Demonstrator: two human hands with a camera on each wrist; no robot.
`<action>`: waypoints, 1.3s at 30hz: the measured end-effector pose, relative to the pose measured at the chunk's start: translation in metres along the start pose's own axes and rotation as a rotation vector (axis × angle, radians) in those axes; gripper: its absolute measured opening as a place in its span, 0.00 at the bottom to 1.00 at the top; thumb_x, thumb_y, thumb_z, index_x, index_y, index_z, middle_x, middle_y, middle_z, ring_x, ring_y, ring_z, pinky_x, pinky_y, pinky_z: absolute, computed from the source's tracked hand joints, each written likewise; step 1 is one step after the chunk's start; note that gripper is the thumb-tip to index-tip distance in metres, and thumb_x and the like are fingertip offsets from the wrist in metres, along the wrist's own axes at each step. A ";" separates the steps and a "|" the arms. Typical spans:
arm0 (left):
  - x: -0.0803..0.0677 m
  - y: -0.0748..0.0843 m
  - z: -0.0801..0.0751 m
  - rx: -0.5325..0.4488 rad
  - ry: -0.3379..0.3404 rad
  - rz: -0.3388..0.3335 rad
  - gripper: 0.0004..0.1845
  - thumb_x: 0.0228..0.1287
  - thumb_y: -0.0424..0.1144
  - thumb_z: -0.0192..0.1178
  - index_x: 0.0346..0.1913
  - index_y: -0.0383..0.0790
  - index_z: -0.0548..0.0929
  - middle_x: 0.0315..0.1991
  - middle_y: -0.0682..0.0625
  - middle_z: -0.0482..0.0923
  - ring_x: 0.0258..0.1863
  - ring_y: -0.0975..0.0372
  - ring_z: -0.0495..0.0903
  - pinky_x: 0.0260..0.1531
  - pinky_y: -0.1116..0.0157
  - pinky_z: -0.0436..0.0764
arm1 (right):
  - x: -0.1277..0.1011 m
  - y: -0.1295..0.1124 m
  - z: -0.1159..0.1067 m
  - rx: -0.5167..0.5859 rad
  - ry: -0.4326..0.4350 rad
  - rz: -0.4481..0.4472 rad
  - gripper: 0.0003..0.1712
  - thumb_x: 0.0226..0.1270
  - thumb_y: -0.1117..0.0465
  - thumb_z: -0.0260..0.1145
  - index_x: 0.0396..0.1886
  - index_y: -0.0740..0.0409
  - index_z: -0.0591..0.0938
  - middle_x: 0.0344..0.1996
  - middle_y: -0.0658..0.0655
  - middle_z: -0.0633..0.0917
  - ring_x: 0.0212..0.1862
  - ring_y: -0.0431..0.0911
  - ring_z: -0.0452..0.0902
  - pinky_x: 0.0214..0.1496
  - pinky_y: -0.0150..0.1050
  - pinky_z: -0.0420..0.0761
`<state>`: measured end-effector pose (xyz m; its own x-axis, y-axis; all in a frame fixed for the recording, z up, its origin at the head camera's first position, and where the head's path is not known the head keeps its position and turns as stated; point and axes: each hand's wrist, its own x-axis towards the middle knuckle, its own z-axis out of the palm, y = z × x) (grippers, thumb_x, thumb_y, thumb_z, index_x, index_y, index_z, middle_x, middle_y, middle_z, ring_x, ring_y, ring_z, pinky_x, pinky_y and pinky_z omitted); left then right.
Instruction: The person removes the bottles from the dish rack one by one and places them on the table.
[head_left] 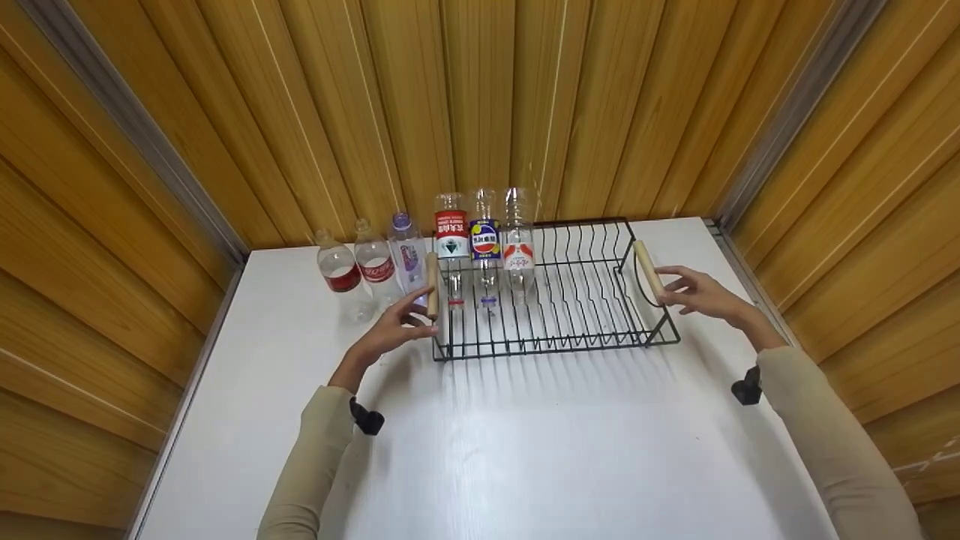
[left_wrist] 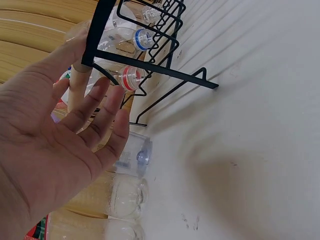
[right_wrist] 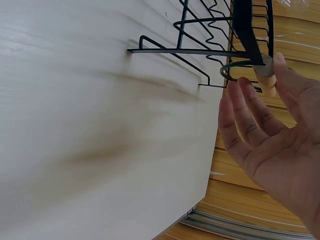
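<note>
Wood-panelled walls enclose a white table point(head_left: 525, 450); both hands' fingers spread apart beside the rack point(head_left: 570, 315).

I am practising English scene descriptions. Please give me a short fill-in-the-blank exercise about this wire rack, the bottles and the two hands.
1. The black wire dish rack has two handles made of ____.
2. The number of bottles lying in the rack is ____.
3. Three more bottles stand on the white table, on the rack's ____ side.
4. The left hand and the right hand both have their fingers ____, beside the handles.

Missing words: wood; three; left; open
</note>
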<state>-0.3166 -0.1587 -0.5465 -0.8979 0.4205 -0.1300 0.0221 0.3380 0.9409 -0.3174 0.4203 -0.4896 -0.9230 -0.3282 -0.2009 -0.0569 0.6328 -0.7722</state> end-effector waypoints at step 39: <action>0.002 -0.009 0.003 -0.114 -0.007 -0.042 0.46 0.66 0.38 0.69 0.81 0.59 0.57 0.67 0.34 0.71 0.55 0.50 0.80 0.58 0.40 0.79 | 0.137 -0.114 0.097 0.107 -0.134 -0.032 0.44 0.78 0.61 0.59 0.82 0.64 0.47 0.71 0.78 0.66 0.68 0.69 0.70 0.66 0.60 0.78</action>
<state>-0.3171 -0.1579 -0.5559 -0.8941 0.4137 -0.1718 -0.0662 0.2573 0.9641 -0.4008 0.2351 -0.4878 -0.8620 -0.4422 -0.2478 -0.0382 0.5440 -0.8382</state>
